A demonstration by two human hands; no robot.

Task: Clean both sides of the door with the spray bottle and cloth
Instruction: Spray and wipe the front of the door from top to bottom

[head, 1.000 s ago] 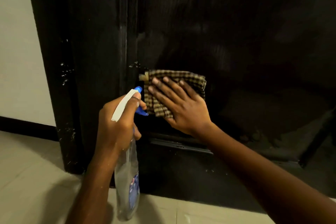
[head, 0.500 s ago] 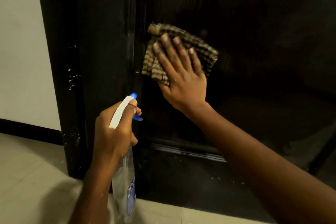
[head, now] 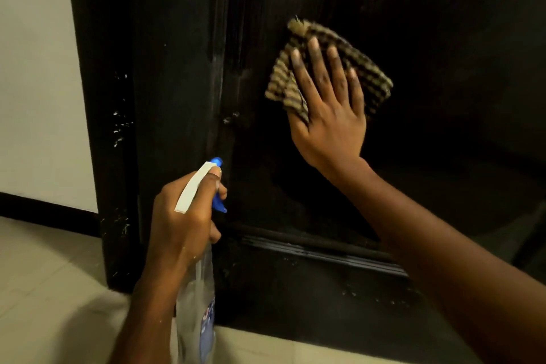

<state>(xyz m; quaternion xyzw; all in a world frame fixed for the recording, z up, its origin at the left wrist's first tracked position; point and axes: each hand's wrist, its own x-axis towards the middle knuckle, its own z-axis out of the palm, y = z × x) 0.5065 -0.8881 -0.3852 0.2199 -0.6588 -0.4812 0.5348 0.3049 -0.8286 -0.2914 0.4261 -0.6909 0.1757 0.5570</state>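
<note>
A glossy black door (head: 428,74) fills most of the view. My right hand (head: 328,106) lies flat, fingers spread, and presses a folded brown-and-tan checked cloth (head: 366,68) against the door's recessed panel. Lower left, my left hand (head: 183,216) grips the neck of a clear spray bottle (head: 196,301) with a white head and blue trigger and nozzle. The nozzle points at the door, close to the panel's left moulding. A blue label shows on the bottle's body.
The black door frame (head: 103,127), flecked with white specks, stands at the left against a white wall (head: 32,68) with a black skirting (head: 44,213). Pale floor tiles (head: 50,289) run below. A moulding ridge (head: 310,248) crosses the door's lower part.
My right hand has slid the cloth up the door panel and then to the right. The left hand with the bottle has stayed in about the same place.
</note>
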